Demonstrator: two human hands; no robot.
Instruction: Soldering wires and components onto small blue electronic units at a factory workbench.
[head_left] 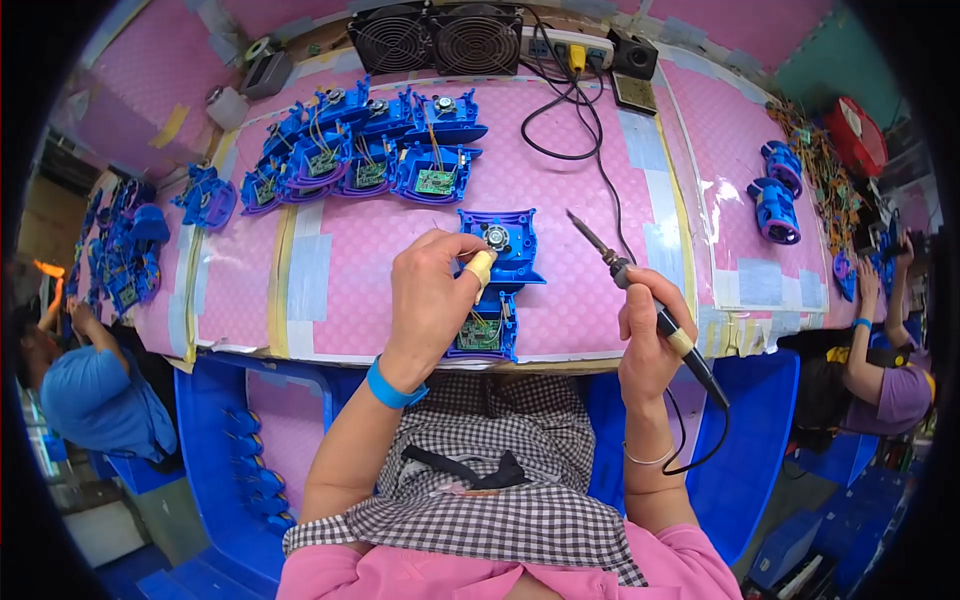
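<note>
My right hand (650, 335) grips a soldering iron (678, 340) like a pen, its metal tip pointing up and left, apart from the work. Before me on the pink bench lies a blue plastic housing (515, 262) with a small round speaker (496, 237) in it. A green circuit board (480, 333) with thin wires sits in the housing's near part. My left hand (435, 285) rests over the left side of the housing. Its thumb, wrapped in yellow, and index finger are pinched together beside the speaker; what lies between them is hidden.
Several blue housings with boards and speakers (435, 180) stand at the back left. Behind are two black fans (435, 42), a power strip (560, 45) and a soldering-iron stand (634, 92). More blue parts (775, 210) lie right. Co-workers (105, 385) sit on both sides. Blue bins (225, 480) flank me.
</note>
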